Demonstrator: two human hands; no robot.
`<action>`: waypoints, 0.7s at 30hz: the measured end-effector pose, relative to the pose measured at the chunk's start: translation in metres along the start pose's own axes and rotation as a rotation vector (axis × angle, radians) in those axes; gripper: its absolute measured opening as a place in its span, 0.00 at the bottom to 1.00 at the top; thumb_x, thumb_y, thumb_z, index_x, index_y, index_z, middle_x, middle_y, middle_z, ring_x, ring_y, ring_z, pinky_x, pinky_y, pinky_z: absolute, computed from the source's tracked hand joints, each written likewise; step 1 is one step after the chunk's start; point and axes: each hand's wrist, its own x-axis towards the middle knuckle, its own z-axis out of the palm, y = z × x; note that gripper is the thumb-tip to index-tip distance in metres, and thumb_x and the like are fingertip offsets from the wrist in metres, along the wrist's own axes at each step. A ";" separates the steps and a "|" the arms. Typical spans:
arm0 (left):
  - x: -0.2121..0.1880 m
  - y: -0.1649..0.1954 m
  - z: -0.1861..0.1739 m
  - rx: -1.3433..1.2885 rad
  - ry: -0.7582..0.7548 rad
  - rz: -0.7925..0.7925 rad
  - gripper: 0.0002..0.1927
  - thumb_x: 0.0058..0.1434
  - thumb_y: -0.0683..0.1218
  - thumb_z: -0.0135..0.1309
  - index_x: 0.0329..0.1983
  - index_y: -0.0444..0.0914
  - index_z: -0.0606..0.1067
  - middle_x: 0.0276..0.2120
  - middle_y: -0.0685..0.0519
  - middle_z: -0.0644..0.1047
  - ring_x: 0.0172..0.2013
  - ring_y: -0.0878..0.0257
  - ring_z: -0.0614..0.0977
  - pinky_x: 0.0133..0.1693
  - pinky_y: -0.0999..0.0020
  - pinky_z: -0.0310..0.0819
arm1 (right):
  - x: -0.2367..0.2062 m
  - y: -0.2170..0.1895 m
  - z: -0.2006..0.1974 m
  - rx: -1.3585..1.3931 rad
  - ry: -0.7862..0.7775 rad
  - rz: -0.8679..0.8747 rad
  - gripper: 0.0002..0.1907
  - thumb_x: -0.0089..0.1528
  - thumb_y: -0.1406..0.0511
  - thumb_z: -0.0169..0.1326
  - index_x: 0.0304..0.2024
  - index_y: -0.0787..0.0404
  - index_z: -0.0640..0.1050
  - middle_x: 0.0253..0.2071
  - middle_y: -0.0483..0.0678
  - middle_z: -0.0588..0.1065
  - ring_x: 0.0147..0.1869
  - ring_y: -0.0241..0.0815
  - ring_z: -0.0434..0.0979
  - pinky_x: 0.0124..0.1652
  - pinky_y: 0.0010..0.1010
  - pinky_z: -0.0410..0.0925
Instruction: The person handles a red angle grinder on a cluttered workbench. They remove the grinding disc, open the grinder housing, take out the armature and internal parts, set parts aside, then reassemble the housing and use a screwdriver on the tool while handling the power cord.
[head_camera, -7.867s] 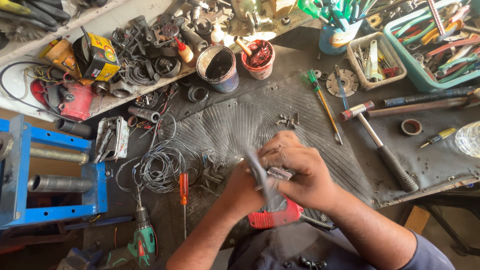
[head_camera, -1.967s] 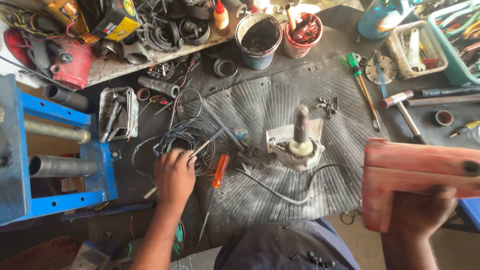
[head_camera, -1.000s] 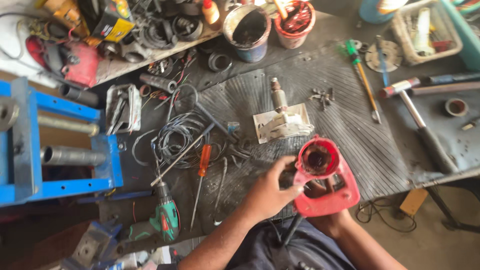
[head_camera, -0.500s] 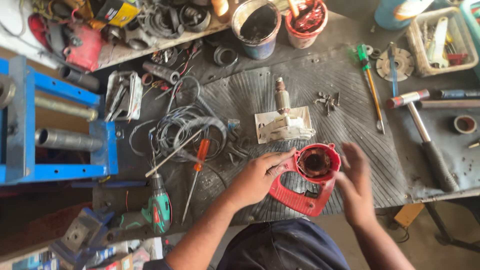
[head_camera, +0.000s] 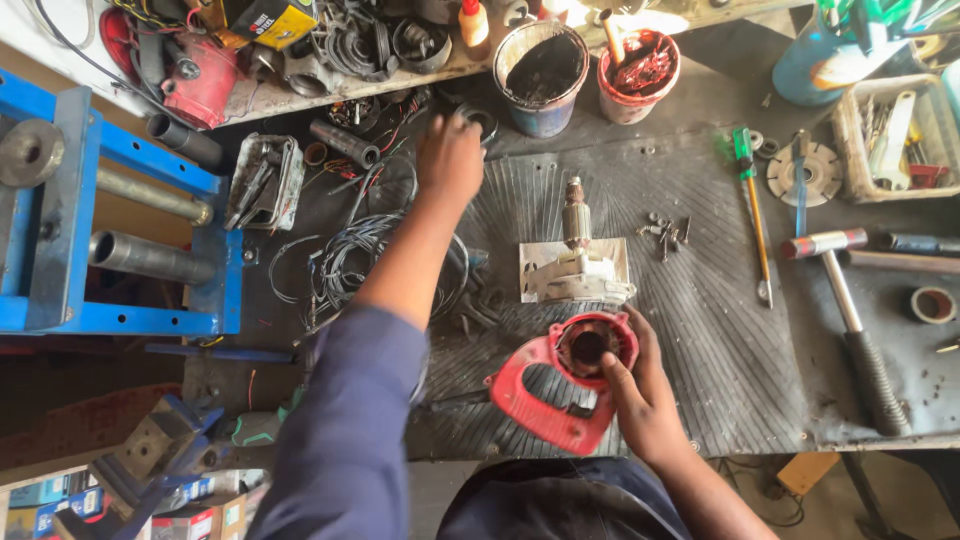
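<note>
- Red power-tool housing (head_camera: 555, 390) lies on the ribbed black mat (head_camera: 700, 330), near the front edge of the bench (head_camera: 900, 400), open round end facing up.
- Your right hand (head_camera: 640, 395) grips the housing at that round end, fingers curled over its rim.
- Just beyond the housing: a motor armature with its grey gear case (head_camera: 578, 262), lying on the mat, shaft pointing away from you. Apart from the housing, not touching.
- Your left hand (head_camera: 450, 160) is stretched far across the bench, palm down, fingers bent over the small parts at the mat's back-left corner. Can't tell if it grips anything.
- Tangle of thin wires (head_camera: 345, 265) sits under your left forearm.
- Loose screws (head_camera: 665, 230) lie right of the armature.
- Green-handled screwdriver (head_camera: 752, 210) and hammer (head_camera: 850, 320) lie further right on the mat.
- Dark blue can (head_camera: 543, 65) and red cup (head_camera: 637, 72) stand at the back edge.
- Blue metal frame (head_camera: 110, 240) stands at the far left of the bench.
</note>
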 end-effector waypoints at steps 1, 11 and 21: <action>0.007 -0.002 0.006 0.078 0.028 0.017 0.12 0.48 0.50 0.61 0.35 0.42 0.81 0.40 0.50 0.81 0.46 0.48 0.78 0.47 0.47 0.68 | 0.001 -0.002 -0.004 -0.019 0.001 0.018 0.35 0.67 0.67 0.48 0.74 0.65 0.53 0.68 0.57 0.65 0.71 0.45 0.65 0.67 0.35 0.58; -0.005 0.013 -0.020 -1.022 -0.279 -0.433 0.08 0.67 0.46 0.59 0.45 0.38 0.77 0.39 0.51 0.79 0.38 0.58 0.81 0.42 0.61 0.77 | 0.009 -0.014 -0.042 -0.109 0.000 -0.193 0.31 0.66 0.67 0.54 0.69 0.67 0.61 0.67 0.57 0.69 0.74 0.50 0.66 0.69 0.41 0.60; -0.171 0.079 -0.064 -0.591 -0.065 -0.175 0.04 0.60 0.38 0.60 0.35 0.39 0.77 0.33 0.54 0.81 0.39 0.56 0.85 0.43 0.62 0.78 | 0.019 -0.017 -0.070 -0.009 -0.031 -0.139 0.17 0.67 0.67 0.53 0.57 0.66 0.72 0.54 0.52 0.76 0.60 0.43 0.75 0.57 0.33 0.67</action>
